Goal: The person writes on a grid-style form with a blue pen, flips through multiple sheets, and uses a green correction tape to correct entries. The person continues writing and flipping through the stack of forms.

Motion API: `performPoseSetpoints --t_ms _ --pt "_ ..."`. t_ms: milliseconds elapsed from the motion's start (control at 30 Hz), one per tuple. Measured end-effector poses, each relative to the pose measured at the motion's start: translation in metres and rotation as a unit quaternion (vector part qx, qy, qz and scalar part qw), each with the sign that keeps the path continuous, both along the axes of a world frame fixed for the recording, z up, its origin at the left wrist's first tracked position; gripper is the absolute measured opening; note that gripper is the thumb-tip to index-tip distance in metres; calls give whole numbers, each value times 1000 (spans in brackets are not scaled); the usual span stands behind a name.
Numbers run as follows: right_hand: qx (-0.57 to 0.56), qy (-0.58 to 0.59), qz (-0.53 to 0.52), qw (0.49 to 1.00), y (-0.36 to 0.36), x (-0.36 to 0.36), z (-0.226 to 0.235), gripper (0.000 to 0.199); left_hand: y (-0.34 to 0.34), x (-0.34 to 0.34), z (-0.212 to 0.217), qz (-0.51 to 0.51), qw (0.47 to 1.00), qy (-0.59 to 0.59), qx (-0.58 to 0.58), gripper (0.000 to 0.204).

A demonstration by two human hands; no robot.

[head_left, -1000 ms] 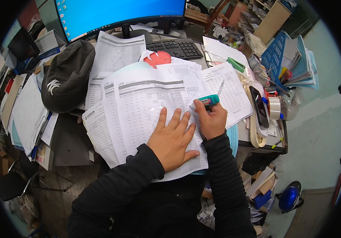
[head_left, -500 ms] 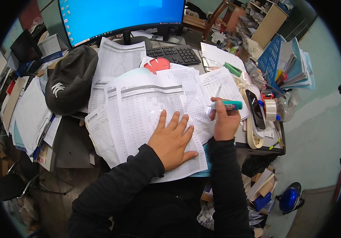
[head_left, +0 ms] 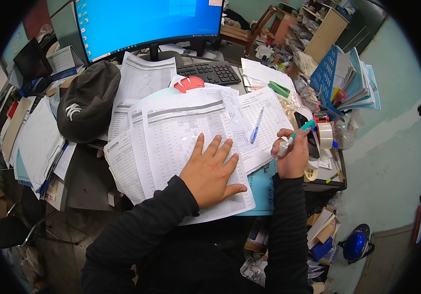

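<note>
The person wears black sleeves, and the two hands are well apart. Low in the middle, the left hand [head_left: 212, 174] lies flat on a printed sheet [head_left: 174, 147], with its fingers spread wide. It is not holding anything. More papers stick out from under the sheet on its left side. A light blue folder [head_left: 263, 190] peeks out from below the sheet, between the two arms.

To the right, the right hand [head_left: 293, 157] is curled around a green and white correction pen [head_left: 308, 126]. The pen is tilted, with its green end up to the right and its white end by the fingers. The view does not show if this hand touches the papers under it.

Just left of that hand, a blue and white ballpoint pen [head_left: 257, 126] lies on a paper with a grid [head_left: 268, 107]. To the right, a roll of tape [head_left: 325, 135] sits near the fist.

Farther back on the left is a dark gray cap [head_left: 87, 105] with a white mark. A red flat thing [head_left: 188, 84] lies at the top of the papers, and a green stapler [head_left: 279, 88] is off to its right. Behind them are a black keyboard [head_left: 210, 73] and a big monitor [head_left: 147, 24] with a bright blue screen. Past the monitor stands a wooden chair [head_left: 254, 38].
</note>
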State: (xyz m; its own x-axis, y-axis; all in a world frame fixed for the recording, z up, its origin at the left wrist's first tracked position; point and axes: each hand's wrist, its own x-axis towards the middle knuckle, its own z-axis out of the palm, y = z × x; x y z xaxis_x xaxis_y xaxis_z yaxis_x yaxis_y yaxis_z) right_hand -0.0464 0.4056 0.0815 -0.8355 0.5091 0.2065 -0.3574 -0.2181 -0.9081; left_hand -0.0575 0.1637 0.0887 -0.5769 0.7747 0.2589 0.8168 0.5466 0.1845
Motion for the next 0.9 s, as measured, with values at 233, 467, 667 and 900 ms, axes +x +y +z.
performPoseSetpoints --t_ms 233,467,667,900 --pt "75 -16 84 994 6 4 1 28 -8 2 -4 3 1000 -3 10 72" --pt "2 42 153 987 18 7 -1 34 -9 1 -9 11 1000 -7 14 73" --pt "16 44 140 989 17 4 -3 33 -2 -9 -7 18 1000 14 21 73" --pt "-25 18 159 987 35 -5 -2 38 3 -12 -11 19 1000 -3 1 70"
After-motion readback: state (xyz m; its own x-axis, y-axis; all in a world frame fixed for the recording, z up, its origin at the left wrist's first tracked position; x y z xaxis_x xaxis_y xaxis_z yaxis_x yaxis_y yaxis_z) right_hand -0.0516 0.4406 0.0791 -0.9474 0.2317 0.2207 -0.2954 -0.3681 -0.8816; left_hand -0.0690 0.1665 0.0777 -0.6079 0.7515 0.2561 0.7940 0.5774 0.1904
